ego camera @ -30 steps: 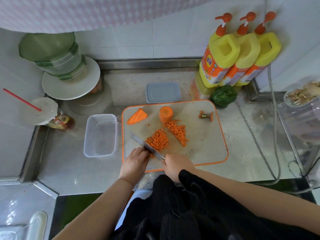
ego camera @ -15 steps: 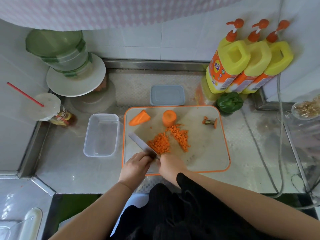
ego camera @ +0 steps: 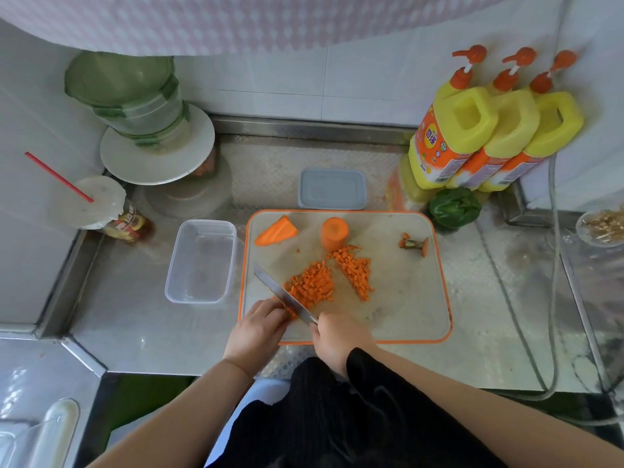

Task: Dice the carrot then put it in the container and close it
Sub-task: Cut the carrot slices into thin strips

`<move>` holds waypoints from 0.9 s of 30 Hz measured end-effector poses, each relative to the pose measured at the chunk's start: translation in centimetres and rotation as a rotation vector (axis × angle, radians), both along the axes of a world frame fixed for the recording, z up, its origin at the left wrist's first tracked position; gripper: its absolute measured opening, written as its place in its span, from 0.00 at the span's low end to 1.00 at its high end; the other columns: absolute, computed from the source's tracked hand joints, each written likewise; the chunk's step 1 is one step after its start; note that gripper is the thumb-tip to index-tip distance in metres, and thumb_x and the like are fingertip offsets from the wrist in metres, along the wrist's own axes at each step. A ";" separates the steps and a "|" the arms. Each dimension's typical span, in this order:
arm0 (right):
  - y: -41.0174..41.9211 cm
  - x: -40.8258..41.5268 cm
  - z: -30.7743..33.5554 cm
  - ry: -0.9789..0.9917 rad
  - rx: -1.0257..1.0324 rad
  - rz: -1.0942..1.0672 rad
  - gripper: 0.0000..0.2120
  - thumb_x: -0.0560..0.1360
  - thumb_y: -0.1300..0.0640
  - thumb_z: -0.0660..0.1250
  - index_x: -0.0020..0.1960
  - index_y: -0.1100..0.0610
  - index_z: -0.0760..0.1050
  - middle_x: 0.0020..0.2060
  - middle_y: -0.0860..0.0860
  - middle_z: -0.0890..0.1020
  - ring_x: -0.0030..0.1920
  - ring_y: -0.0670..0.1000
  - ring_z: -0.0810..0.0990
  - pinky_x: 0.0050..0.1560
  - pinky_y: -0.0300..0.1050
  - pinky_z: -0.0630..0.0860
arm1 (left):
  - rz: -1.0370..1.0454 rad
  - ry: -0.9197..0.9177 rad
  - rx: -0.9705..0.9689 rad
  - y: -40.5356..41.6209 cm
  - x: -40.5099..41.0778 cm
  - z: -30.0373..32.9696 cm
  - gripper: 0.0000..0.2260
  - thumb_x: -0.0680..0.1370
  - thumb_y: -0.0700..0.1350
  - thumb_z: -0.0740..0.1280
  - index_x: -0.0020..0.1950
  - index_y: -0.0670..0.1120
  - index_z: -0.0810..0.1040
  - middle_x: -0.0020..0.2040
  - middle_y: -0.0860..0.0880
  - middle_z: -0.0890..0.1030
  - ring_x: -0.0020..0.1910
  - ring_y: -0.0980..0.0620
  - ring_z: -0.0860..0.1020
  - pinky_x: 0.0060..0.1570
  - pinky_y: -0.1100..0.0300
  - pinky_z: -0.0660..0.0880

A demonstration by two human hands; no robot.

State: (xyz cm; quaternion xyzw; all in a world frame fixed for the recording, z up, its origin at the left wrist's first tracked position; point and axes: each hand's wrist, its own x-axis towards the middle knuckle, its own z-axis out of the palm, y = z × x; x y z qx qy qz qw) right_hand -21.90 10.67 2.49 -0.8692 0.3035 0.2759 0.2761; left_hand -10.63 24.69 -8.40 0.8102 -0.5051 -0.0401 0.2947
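Note:
Two heaps of diced carrot (ego camera: 312, 283) lie in the middle of the orange-rimmed cutting board (ego camera: 405, 298). An upright carrot stub (ego camera: 334, 233) and a tapered carrot tip (ego camera: 275, 231) sit near the board's far edge. My right hand (ego camera: 337, 339) grips the handle of a knife (ego camera: 283, 295) whose blade angles up-left against the near heap. My left hand (ego camera: 258, 329) holds carrot pieces at the blade's near side; they are mostly hidden under its fingers. An empty clear container (ego camera: 202, 261) stands left of the board. Its grey lid (ego camera: 332, 189) lies behind the board.
A carrot top scrap (ego camera: 415, 244) lies at the board's right. Three yellow pump bottles (ego camera: 486, 130) and a green pepper (ego camera: 454, 207) stand at the back right. A white plate with stacked green tubs (ego camera: 135, 106) and a lidded cup with a red straw (ego camera: 98, 204) occupy the back left.
The knife and both hands stay at the near left of the board with small chopping shifts. The camera view has shifted slightly.

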 end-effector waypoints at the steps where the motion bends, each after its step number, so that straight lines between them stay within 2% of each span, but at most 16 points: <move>1: 0.1 0.1 -0.1 0.018 -0.002 0.004 0.12 0.82 0.53 0.55 0.55 0.59 0.74 0.50 0.55 0.81 0.51 0.57 0.80 0.46 0.47 0.72 | -0.003 0.003 0.004 -0.2 0.0 0.1 0.11 0.77 0.48 0.63 0.46 0.45 0.83 0.47 0.50 0.80 0.45 0.49 0.75 0.39 0.54 0.79; 5: 0.4 0.7 -1.0 0.094 -0.038 0.049 0.09 0.79 0.60 0.59 0.57 0.59 0.74 0.50 0.54 0.81 0.51 0.56 0.80 0.45 0.46 0.73 | 0.003 0.027 0.008 -0.6 -0.1 0.3 0.11 0.77 0.47 0.63 0.48 0.46 0.84 0.47 0.51 0.81 0.45 0.51 0.75 0.38 0.57 0.79; 9: 0.7 0.9 -2.0 0.055 -0.055 0.058 0.07 0.79 0.61 0.59 0.53 0.59 0.75 0.47 0.54 0.81 0.46 0.55 0.80 0.41 0.44 0.71 | -0.015 0.059 0.039 -0.5 0.0 0.0 0.11 0.77 0.47 0.63 0.50 0.47 0.84 0.47 0.51 0.81 0.45 0.49 0.77 0.38 0.54 0.80; 12: 0.2 1.6 -2.6 -0.008 -0.047 0.010 0.08 0.80 0.57 0.58 0.51 0.58 0.75 0.41 0.54 0.77 0.45 0.56 0.80 0.39 0.43 0.68 | -0.045 0.042 0.051 -0.5 0.1 -0.3 0.09 0.77 0.45 0.63 0.49 0.45 0.82 0.50 0.49 0.80 0.46 0.46 0.78 0.37 0.50 0.79; 15: -1.1 1.8 -2.7 -0.010 0.084 -0.089 0.12 0.81 0.50 0.57 0.51 0.58 0.73 0.40 0.52 0.76 0.42 0.55 0.77 0.38 0.44 0.69 | -0.032 -0.014 -0.005 -0.4 -0.4 -0.1 0.07 0.77 0.43 0.62 0.48 0.46 0.80 0.51 0.50 0.77 0.47 0.47 0.75 0.36 0.50 0.79; 17: -1.6 1.3 -2.5 -0.013 0.120 -0.115 0.14 0.81 0.47 0.55 0.48 0.57 0.71 0.36 0.50 0.74 0.38 0.53 0.74 0.35 0.44 0.67 | 0.030 -0.032 -0.035 -0.2 -0.6 0.3 0.06 0.77 0.46 0.64 0.50 0.47 0.79 0.51 0.51 0.75 0.49 0.48 0.75 0.40 0.52 0.78; 19: -1.7 0.7 -2.3 -0.018 0.113 -0.125 0.14 0.82 0.46 0.54 0.44 0.55 0.68 0.33 0.49 0.72 0.34 0.51 0.72 0.32 0.43 0.65 | 0.126 -0.059 0.015 0.1 -0.7 0.5 0.11 0.77 0.52 0.65 0.51 0.46 0.79 0.51 0.49 0.77 0.51 0.46 0.75 0.47 0.54 0.77; 22: -1.5 0.4 -1.8 -0.028 0.079 -0.112 0.13 0.82 0.47 0.53 0.47 0.55 0.68 0.34 0.48 0.73 0.35 0.50 0.73 0.33 0.42 0.66 | 0.227 -0.103 0.179 0.2 -0.7 0.9 0.19 0.73 0.59 0.63 0.51 0.45 0.79 0.48 0.48 0.79 0.51 0.46 0.75 0.48 0.54 0.76; 27: -1.4 0.2 -1.5 -0.026 0.024 -0.059 0.14 0.82 0.47 0.52 0.47 0.56 0.68 0.33 0.47 0.70 0.39 0.52 0.74 0.39 0.44 0.68 | 0.193 -0.077 0.246 -0.7 -0.9 1.3 0.16 0.74 0.56 0.61 0.46 0.45 0.78 0.43 0.49 0.80 0.47 0.44 0.78 0.46 0.52 0.77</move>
